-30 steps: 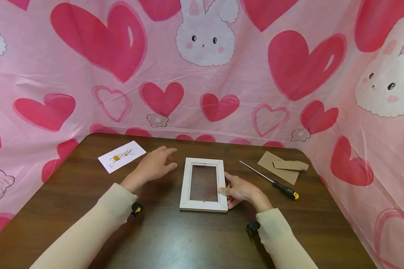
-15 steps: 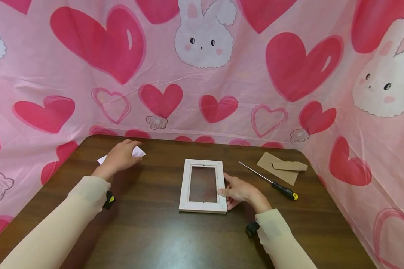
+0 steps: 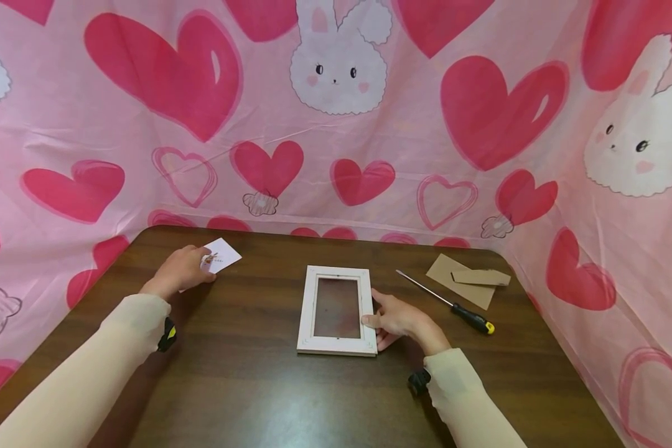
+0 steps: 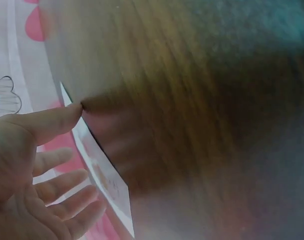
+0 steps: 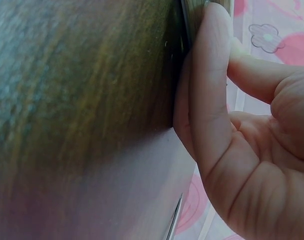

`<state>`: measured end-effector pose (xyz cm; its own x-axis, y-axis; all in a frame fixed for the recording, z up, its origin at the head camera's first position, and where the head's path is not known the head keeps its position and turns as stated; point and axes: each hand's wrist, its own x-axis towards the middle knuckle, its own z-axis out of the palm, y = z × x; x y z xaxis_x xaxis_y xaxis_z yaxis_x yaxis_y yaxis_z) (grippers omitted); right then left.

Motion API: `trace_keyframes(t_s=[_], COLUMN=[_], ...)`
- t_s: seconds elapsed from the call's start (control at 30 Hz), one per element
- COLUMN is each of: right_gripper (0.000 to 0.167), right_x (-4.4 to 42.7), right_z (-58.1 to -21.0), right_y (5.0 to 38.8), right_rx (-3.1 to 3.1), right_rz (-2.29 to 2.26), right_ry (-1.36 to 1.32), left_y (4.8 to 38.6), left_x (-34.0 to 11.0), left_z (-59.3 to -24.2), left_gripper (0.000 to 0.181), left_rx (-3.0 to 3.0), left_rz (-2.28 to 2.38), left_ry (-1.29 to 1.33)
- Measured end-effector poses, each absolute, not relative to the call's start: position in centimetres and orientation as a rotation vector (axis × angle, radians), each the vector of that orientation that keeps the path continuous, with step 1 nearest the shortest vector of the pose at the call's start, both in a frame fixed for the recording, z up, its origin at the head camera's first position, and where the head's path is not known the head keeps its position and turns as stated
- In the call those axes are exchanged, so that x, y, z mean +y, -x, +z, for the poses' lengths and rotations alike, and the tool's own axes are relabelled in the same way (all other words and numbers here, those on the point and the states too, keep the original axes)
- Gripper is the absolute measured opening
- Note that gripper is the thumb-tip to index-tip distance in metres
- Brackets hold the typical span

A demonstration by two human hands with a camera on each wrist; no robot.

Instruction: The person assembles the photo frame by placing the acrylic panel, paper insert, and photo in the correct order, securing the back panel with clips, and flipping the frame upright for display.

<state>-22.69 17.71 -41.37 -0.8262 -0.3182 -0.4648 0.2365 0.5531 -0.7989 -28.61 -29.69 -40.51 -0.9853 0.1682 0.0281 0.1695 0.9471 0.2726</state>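
At the table's back left, my left hand (image 3: pixel 180 271) is over a white printed card (image 3: pixel 224 254), hiding its left part. In the left wrist view, the thumb of my left hand (image 4: pixel 47 170) touches the edge of the card (image 4: pixel 108 182), and the other fingers are spread and slightly bent. My right hand (image 3: pixel 399 319) grips the right side of a white picture frame (image 3: pixel 336 346), thumb on top. The right wrist view shows my right hand (image 5: pixel 241 140) with its fingers against the edge of the frame.
On the right of the wooden table (image 3: pixel 246 398) lies a screwdriver (image 3: pixel 471 318) with a black and yellow handle. Behind it is a brown cardboard piece (image 3: pixel 445 270) with a narrower strip (image 3: pixel 484 277) on it. Pink heart-patterned cloth (image 3: pixel 313 130) surrounds the table.
My left hand has moved left from beside the frame to the card, then slightly further left and towards me, uncovering the card's right part. My right hand stays on the frame.
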Motion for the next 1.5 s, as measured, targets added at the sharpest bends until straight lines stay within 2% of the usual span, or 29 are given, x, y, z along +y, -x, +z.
trace_keyframes(t_s=[0.37, 0.83, 1.07, 1.27, 1.5], right_gripper=[0.087, 0.087, 0.088, 0.088, 0.087], right_x=[17.7, 17.9, 17.8, 17.9, 17.8], right_z=[-41.4, -41.5, -41.3, -41.3, -41.5], right_y=[22.7, 22.7, 22.6, 22.5, 22.6], right_rx=[2.214, 2.212, 2.230, 2.232, 2.240], right_rz=[-1.246, -1.248, -1.225, -1.221, -1.224], right_ry=[0.066, 0.066, 0.069, 0.071, 0.069], left_y=[28.4, 28.1, 28.1, 28.2, 27.9], left_x=[-29.5, -28.6, -28.0, -27.7, -27.4], left_z=[-40.5, -40.4, -40.8, -41.1, -40.7], left_gripper=[0.055, 0.044, 0.021, 0.011, 0.016], left_rx=[-3.109, -3.104, -2.996, -2.905, -2.896], left_rz=[-0.466, -0.379, -0.228, -0.152, -0.129], left_ry=[0.251, 0.272, 0.439, 0.591, 0.598])
